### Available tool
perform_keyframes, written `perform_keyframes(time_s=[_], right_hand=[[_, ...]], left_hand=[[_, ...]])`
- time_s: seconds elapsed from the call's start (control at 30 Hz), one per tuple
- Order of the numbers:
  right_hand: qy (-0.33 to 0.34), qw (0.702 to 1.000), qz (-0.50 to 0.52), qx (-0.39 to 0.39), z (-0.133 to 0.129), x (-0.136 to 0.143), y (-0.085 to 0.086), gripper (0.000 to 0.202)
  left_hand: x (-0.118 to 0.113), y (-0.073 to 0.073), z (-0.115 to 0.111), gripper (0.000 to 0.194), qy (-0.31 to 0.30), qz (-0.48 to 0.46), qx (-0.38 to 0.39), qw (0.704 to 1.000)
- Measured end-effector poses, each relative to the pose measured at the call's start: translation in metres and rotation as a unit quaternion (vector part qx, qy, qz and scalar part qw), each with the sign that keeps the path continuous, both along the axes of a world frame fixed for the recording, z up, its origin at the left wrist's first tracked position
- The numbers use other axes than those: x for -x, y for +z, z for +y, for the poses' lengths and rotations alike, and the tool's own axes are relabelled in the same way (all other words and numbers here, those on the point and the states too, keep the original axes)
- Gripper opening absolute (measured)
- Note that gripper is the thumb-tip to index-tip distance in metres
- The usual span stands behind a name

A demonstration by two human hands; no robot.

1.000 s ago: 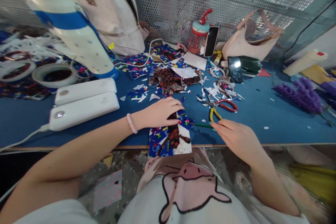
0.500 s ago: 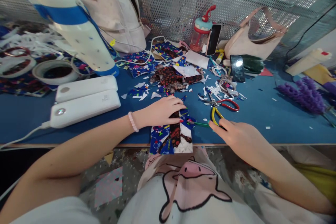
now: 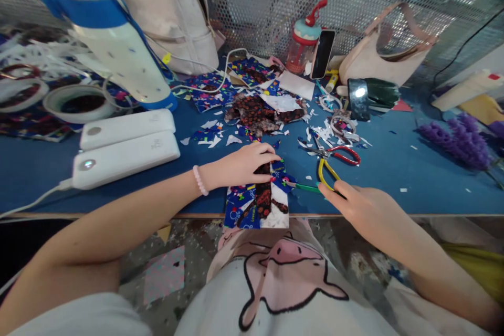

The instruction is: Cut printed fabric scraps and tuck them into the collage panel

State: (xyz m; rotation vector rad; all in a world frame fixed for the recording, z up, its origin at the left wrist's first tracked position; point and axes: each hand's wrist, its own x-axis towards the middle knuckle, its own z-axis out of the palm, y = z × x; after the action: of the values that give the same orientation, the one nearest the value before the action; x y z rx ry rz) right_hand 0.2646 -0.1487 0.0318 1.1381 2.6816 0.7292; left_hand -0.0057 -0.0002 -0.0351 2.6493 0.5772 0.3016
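- Fingers of the left hand (image 3: 240,168) lay nearly flat, thumb parted from the forefinger, pressing on the patterned sheet (image 3: 256,209). I saw nothing pinched there.
- Fingers of the right hand (image 3: 364,207) were closed around the near end of the green tool (image 3: 307,187). I couldn't tell if they also gripped the yellow handle (image 3: 331,169) just beside (camera sat too far off for that).
- Sheet was at the front edge of the blue table (image 3: 394,173), lower part sticking out past it, above the lap.
- I read the left palm as the hold-down. Far end of the tool was at the sheet's right side; contact unclear to me.
- Sheet showed blue printed and dark patches, plus white at lower right.
- Red-handled pliers (image 3: 323,153) lay beyond the right hand, untouched.
- Pale clippings (image 3: 233,140) and a crumpled dark scrap (image 3: 252,114) were beyond the left hand.
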Motion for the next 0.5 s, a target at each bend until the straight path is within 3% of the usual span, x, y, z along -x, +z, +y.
perform_keyframes(time_s=[0.5], right_hand=[[0.003, 0.999, 0.041, -0.005, 0.009, 0.010, -0.003, 0.050]], left_hand=[[0.000, 0.000, -0.001, 0.047, -0.006, 0.012, -0.015, 1.000]])
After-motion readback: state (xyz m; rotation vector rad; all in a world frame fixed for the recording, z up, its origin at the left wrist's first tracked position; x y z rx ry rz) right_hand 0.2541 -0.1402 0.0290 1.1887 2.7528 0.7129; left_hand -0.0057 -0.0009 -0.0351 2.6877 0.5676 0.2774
